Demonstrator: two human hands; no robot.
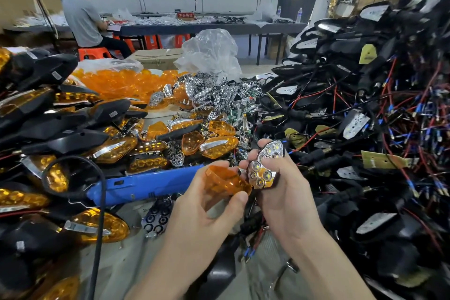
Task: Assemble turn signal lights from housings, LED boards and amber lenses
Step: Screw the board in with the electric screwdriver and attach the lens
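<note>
The left hand [207, 204] gripped an amber lens [222, 181] between the thumb and the curled fingers, low in the middle of the view. Just beside it, the right hand [287, 192] was closed around a chrome reflector unit [264, 165] with lit-looking LEDs, its face turned up. The lens edge and the unit were almost touching; I cannot tell if they really met.

Directly behind the hands lay a blue tool [146, 184] with a black cable [98, 202] looping toward the viewer. On the left was a heap of finished lights [48, 129], on the right a high pile of black housings with red and blue wires [365, 109], which crowded close to the right hand. Farther back were loose amber lenses [121, 81], chrome reflectors [214, 95] and a clear plastic bag [211, 53]. A seated person [82, 19] worked at a far table [194, 28].
</note>
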